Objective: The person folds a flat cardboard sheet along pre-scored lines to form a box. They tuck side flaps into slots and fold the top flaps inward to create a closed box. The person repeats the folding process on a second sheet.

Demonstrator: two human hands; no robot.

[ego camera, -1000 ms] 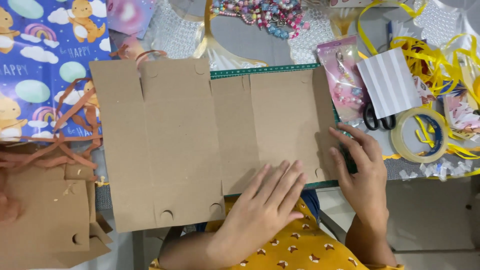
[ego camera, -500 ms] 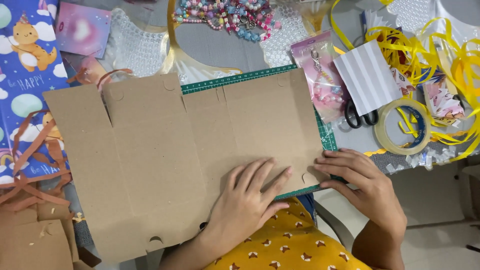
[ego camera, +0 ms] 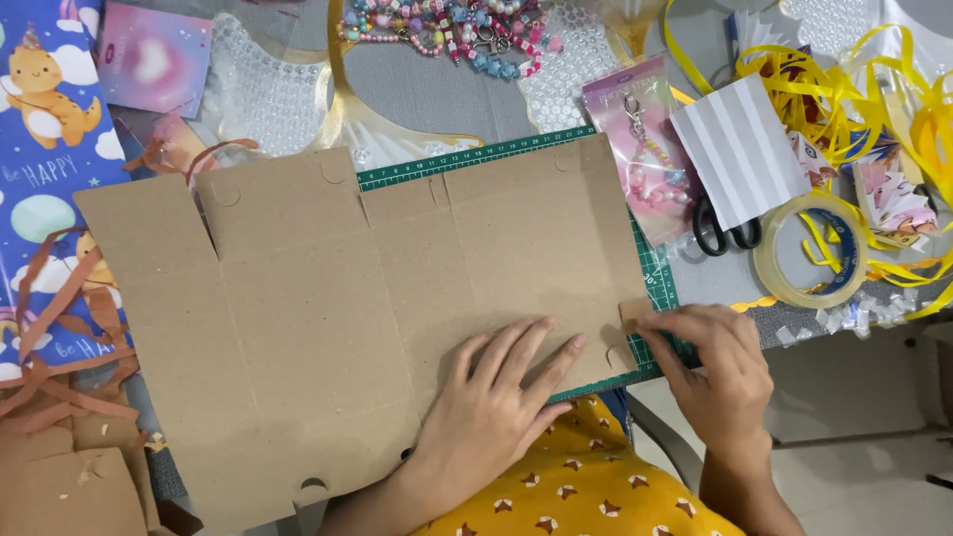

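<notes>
I see a flattened brown cardboard box blank (ego camera: 347, 318) lying on the green cutting mat (ego camera: 467, 159), and I take that mat as my landmark. The cardboard covers nearly all of the mat; only the mat's far ruled edge and a strip down its right side show. The blank's long axis runs left to right, tilted a little so the left end lies nearer me, and it overhangs the mat well to the left.

My left hand (ego camera: 496, 397) rests open and flat, palm down, fingers spread, on the near right part of the cardboard, pressing it to the mat. My right hand (ego camera: 715, 372) sits at the mat's near right corner, fingers curled over a small cardboard tab (ego camera: 635, 313) at the blank's right edge; they touch it, but I cannot tell whether they pinch it or only press it. The right hand is the nearer one to that edge.

Beyond the mat's right side lie black-handled scissors (ego camera: 725, 233), a striped white paper (ego camera: 740, 149), a roll of clear tape (ego camera: 809, 248) and loose yellow ribbon (ego camera: 844, 79), all close together. Past the far edge sit coloured beads (ego camera: 447, 25). Left of the mat is blue patterned wrapping paper (ego camera: 45, 149) with brown paper strips (ego camera: 60, 337) over it. The grey desk (ego camera: 427, 94) is crowded, so the only free room is on the blank itself.
</notes>
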